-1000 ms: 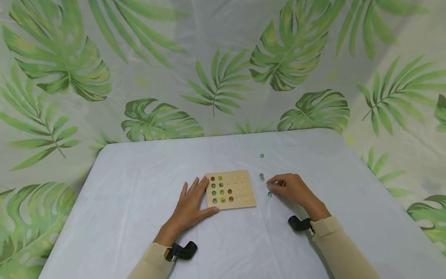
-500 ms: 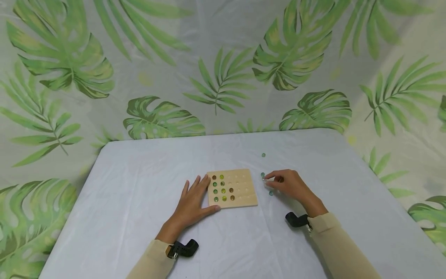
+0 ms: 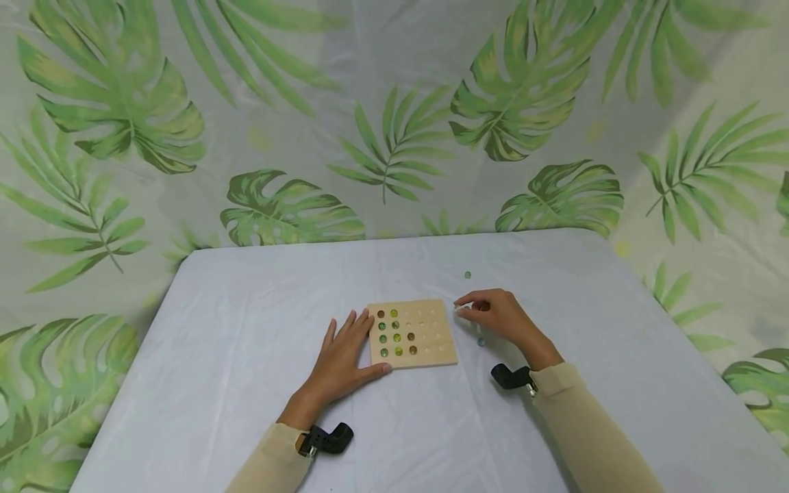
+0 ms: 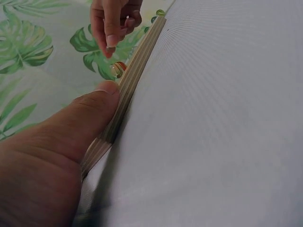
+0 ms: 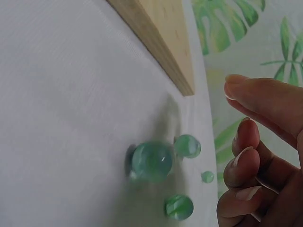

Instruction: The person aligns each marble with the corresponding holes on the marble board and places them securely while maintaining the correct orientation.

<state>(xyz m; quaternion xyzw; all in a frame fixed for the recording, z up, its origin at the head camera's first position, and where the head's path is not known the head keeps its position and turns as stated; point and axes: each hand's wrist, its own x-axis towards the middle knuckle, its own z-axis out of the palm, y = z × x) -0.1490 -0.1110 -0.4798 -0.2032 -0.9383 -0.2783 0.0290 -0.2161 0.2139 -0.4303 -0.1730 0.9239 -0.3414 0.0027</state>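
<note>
A light wooden board [image 3: 446,352] with rows of shallow hollows lies mid-table. Brown, green and yellow-green marbles [image 3: 397,337] fill its left side; the right-hand hollows hold none. My left hand [image 3: 339,363] rests along the board's left edge, thumb [image 4: 99,104] against its near edge and fingers spread. Just right of the board's far right corner, my right hand [image 3: 496,315] hovers above the table, thumb and forefinger pinching a small clear marble [image 4: 111,48], mostly hidden by the fingertips. Its other fingers are curled.
Under and near the right hand, several loose green marbles [image 5: 179,206] lie on the white tablecloth [image 3: 259,308]. A single green marble [image 3: 468,274] sits farther back. Leaf-patterned cloth [image 3: 382,150] hangs behind the table. Each wrist carries a black camera [image 3: 511,376].
The right hand has moved left and away from me, from among the loose marbles toward the board's far right corner, with a pinched marble. The left hand stays on the board.
</note>
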